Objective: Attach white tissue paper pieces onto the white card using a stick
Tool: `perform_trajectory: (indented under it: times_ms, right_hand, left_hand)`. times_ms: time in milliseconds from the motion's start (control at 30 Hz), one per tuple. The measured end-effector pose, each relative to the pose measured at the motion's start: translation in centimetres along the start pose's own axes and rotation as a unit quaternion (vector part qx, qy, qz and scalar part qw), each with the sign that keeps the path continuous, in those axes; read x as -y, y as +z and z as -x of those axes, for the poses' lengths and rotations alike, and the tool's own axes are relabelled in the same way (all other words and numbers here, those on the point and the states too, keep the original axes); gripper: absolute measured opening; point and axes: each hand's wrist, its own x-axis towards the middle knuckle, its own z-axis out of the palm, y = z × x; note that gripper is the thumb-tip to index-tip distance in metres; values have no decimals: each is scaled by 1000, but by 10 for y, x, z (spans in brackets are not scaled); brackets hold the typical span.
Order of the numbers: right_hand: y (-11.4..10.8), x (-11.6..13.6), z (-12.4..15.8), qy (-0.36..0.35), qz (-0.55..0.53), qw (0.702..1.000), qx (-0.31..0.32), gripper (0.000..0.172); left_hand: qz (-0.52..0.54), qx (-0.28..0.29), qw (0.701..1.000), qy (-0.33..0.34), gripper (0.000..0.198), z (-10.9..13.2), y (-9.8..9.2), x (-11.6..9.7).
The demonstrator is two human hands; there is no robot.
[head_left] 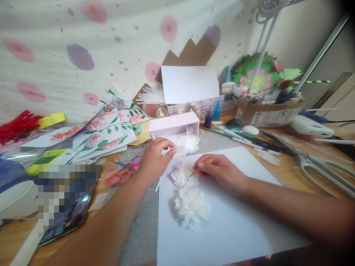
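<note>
My left hand (156,159) is raised in front of a white box, thumb and forefinger pinched together; whatever is between them is too small to make out. Just behind those fingertips lies a pile of white paper pieces (190,144). My right hand (219,168) is closed in a pinch on what looks like a thin stick (190,175), its tip at a smaller white paper flower (180,176). A larger ruffled white paper flower (192,208) lies nearer to me. Both flowers rest on a large white sheet (235,221).
The white box (173,125) stands behind the pile. At left are a palette (119,175) with a brush, a phone (72,207) and painted flower pictures (105,131). Large scissors (316,162), several brushes and a cardboard box (271,114) of tools lie at right. Paint bottles (208,118) stand behind.
</note>
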Motion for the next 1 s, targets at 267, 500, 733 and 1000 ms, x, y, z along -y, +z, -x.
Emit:
perform_trajectory:
  times_ms: [267, 500, 733, 1000]
  right_hand:
    - [1, 6, 1, 1, 45, 999, 17, 32]
    - [0, 5, 4, -31, 82, 996, -35, 30]
    - [2, 17, 18, -169, 171, 970, 41, 24]
    - [10, 12, 14, -215, 275, 936, 36, 24]
  left_hand:
    - [231, 302, 921, -83, 8, 20, -15, -19]
    - [88, 310, 943, -81, 11, 24, 4, -11]
    - [38, 273, 960, -48, 6, 24, 7, -11]
    - [45, 275, 959, -54, 2, 23, 8, -11]
